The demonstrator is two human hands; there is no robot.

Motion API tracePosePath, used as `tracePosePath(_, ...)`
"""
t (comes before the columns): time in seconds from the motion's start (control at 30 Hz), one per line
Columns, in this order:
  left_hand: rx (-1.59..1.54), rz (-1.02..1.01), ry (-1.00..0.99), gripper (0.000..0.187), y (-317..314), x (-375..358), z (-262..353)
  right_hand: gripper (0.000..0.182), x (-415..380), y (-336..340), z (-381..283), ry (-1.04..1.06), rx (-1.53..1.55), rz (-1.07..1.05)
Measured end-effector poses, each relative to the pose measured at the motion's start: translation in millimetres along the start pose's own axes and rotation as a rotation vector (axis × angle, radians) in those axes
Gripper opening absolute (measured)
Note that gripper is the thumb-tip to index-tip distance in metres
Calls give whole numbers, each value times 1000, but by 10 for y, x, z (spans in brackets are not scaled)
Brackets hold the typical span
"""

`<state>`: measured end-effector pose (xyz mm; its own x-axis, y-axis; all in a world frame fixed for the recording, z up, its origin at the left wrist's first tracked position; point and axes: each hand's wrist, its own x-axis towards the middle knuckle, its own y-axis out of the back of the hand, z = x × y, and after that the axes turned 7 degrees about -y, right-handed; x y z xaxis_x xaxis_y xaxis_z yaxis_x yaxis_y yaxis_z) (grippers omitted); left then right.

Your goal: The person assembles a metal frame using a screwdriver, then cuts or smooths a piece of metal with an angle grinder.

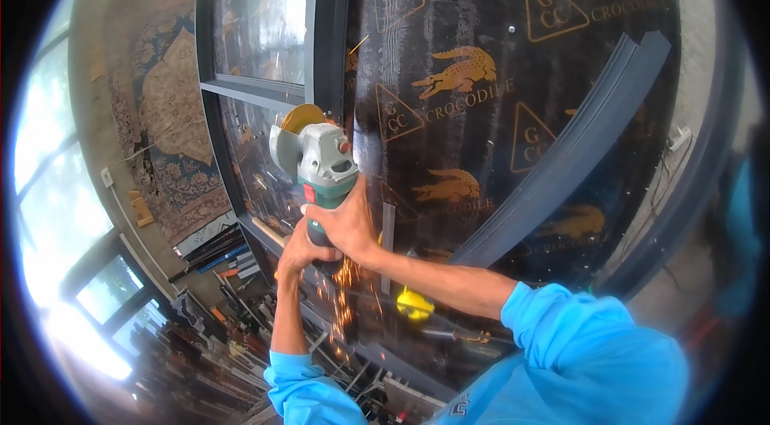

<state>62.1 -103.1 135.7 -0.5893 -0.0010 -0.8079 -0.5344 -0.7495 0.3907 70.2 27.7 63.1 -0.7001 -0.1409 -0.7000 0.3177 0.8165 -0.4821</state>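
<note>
An angle grinder (324,160) with a grey head, green body and red switch is held in both hands, near the middle of the view. My left hand (301,247) wraps round the lower part of its body. Higher up, my right hand (351,220) grips the green body beside the switch. The tan disc (303,117), partly behind a pale guard, is at the dark metal frame (323,48); the exact contact is hard to see. Orange sparks (345,297) stream down below the grinder and my hands.
A long grey metal profile (561,152) lies slanted on the dark printed board (449,136). Below are a yellow tape measure (415,304) and a screwdriver-like tool. A patterned rug (172,104) and many stacked metal lengths (200,353) are at the left.
</note>
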Motion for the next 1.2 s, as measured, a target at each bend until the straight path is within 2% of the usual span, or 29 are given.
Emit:
tracePosePath(0.27, -18, -5, 16, 75, -25, 15, 217, 86, -3, 24, -157, 12, 150, -33)
tracePosePath(0.5, -7, -9, 23, 79, 39, 17, -3, 85, 4, 1, -65, 12, 138, -21)
tracePosePath(0.57, -27, -15, 13, 79, 18, 16, 8, 84, 16, -5, -38, 13, 47, -4)
tracePosePath(1.0, -31, -22, 28, 76, -26, 5, 176, 84, -15, 23, -119, 20, 144, -30)
tracePosePath(1.1, -30, -59, 45, 76, -33, 23, 102, 77, -28, 111, -135, -75, 116, -3)
tracePosePath(1.2, 50, -20, -51, 75, -149, 14, 52, 81, -79, 191, -83, -68, 172, -2)
